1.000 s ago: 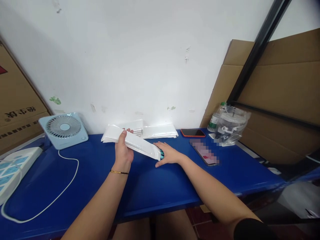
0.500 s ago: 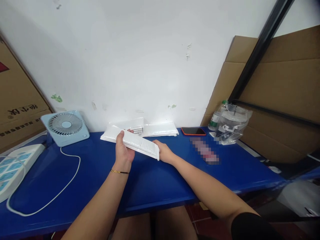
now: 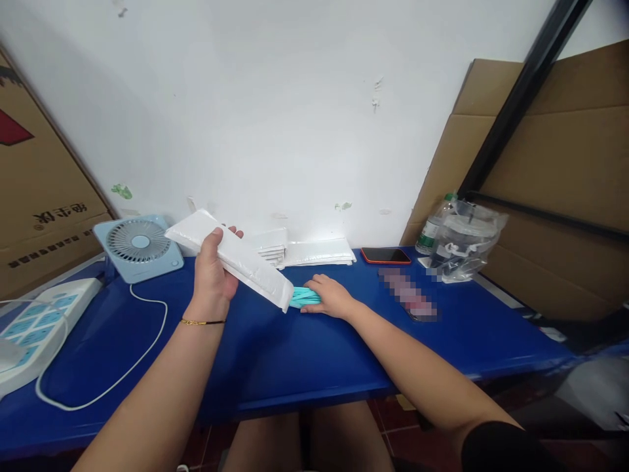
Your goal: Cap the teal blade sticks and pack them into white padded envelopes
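My left hand [image 3: 212,278] grips a long white padded envelope [image 3: 236,259] and holds it tilted above the blue table [image 3: 275,360], its lower end pointing down to the right. My right hand [image 3: 330,297] rests on the table with its fingers closed on a small teal item [image 3: 302,298], which lies right at the envelope's lower end. Part of the teal item is hidden under my fingers and behind the envelope.
A stack of white envelopes [image 3: 314,252] lies against the wall. A light blue desk fan [image 3: 140,246] with a white cord and a power strip [image 3: 34,321] stand at left. A phone [image 3: 386,255], a blurred item [image 3: 407,295], a water bottle [image 3: 432,229], a plastic bag [image 3: 466,239] and cardboard sit at right.
My left hand has lifted the envelope up and to the left, tilting it more steeply. The teal item under my right hand has come into view.
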### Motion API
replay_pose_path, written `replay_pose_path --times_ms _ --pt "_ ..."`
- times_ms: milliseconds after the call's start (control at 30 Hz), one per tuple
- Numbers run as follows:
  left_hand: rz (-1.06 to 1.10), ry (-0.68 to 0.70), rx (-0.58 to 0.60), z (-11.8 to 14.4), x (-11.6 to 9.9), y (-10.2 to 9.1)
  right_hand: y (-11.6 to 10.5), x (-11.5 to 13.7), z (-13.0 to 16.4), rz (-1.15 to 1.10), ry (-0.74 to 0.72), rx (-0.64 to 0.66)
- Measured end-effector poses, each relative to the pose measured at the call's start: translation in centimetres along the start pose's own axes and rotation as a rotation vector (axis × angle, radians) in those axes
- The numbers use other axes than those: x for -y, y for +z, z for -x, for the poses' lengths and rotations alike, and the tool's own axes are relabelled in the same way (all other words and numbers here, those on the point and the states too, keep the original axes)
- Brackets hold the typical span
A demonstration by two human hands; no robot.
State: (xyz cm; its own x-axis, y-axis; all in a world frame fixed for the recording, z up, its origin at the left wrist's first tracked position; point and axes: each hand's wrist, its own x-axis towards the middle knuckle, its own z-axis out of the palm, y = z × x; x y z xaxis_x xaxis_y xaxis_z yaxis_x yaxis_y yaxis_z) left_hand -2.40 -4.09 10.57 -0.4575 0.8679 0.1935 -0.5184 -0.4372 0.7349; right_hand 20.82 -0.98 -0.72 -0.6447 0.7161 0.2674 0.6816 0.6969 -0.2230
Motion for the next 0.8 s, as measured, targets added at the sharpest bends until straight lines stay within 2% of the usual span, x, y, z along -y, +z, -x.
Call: replay_pose_path --times_ms 267,500,700,800 --pt "-0.282 0.189 0.274 1.8 -1.6 2.8 -0.3 1.0 0.3 0.039 -0.023 0.013" --pt "-0.291 0.246 0.337 2.1 -4.3 4.6 -0.3 1.6 0.4 0.074 -0.033 0.003" --pt "-0.341 0.431 0.402 1.3 -8.5 4.8 -0.4 1.5 0.5 0.061 -0.030 0.026" --pt "-0.433 0.526 0.433 0.0 -8.8 3.6 -0.4 1.5 0.5 0.051 -0.037 0.031"
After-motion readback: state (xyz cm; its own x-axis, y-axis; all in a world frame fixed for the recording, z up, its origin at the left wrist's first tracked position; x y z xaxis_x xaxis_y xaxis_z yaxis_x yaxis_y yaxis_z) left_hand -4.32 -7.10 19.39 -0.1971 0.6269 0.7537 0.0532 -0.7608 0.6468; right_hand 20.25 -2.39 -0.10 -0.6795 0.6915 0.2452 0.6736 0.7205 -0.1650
